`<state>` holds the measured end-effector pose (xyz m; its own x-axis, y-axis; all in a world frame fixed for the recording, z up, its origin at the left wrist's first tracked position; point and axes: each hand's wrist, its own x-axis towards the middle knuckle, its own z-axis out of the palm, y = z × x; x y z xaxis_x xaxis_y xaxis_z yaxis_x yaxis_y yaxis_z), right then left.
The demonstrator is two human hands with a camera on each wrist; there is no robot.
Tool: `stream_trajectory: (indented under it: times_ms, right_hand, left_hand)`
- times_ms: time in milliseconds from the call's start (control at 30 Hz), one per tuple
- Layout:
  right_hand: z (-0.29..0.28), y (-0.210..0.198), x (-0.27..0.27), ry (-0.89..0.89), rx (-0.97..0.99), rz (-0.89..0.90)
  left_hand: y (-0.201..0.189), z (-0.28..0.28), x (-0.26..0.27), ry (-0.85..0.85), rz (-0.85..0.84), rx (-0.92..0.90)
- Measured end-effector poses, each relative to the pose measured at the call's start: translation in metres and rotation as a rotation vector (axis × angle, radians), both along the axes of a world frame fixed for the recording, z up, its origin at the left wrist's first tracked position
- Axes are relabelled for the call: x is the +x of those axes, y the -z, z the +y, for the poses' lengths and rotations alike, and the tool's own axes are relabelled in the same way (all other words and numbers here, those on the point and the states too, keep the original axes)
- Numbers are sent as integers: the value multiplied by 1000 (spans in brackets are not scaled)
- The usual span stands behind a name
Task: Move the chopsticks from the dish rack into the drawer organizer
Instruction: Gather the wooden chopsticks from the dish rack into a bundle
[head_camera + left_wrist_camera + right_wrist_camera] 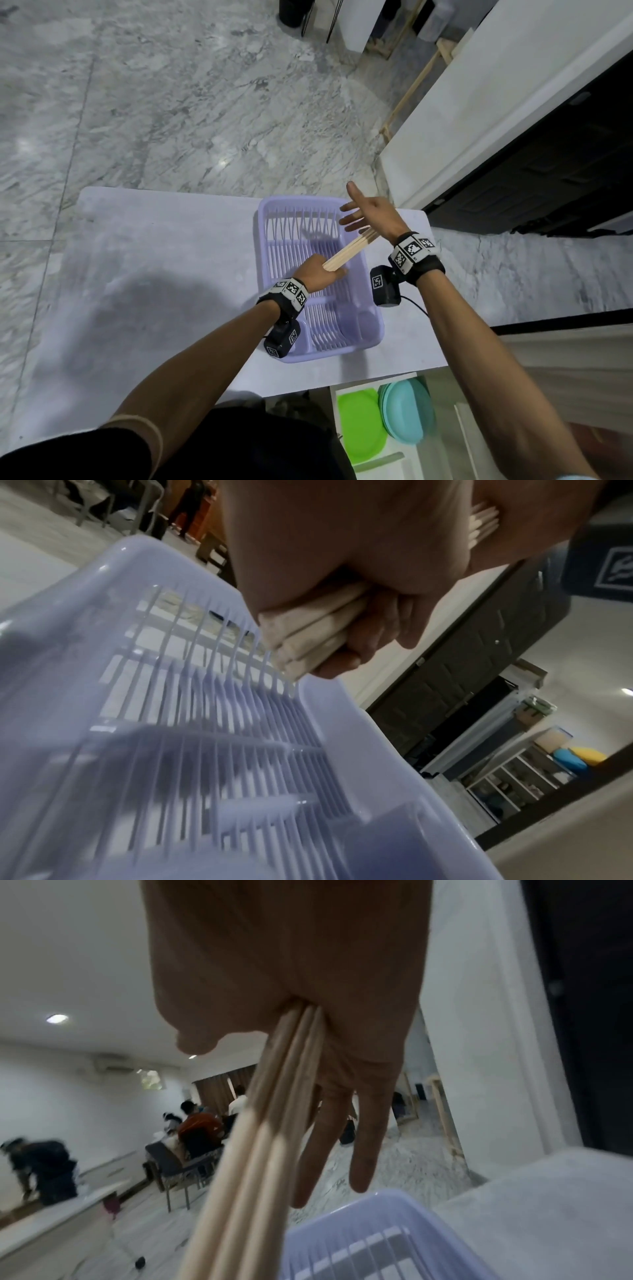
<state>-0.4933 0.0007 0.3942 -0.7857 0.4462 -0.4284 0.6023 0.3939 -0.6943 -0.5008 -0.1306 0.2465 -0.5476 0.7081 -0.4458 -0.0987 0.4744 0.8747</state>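
While your left hand [317,270] grips the chopsticks [349,247] above the dish rack [274,219], your right hand [373,214] lies flat-fingered against their far ends. Risk: uneven bundle fans out and sticks slip, likely mid-carry to the drawer.

One dish rack [318,329], one bundle of chopsticks [346,251], two hands, several stacked plates [406,414]
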Motion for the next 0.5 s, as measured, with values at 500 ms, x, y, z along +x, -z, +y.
stream_trajectory:
  times_ms: [500]
  right_hand:
    - [14, 57, 55, 258, -804, 229]
  left_hand:
    - [-20, 9, 16, 225, -471, 93]
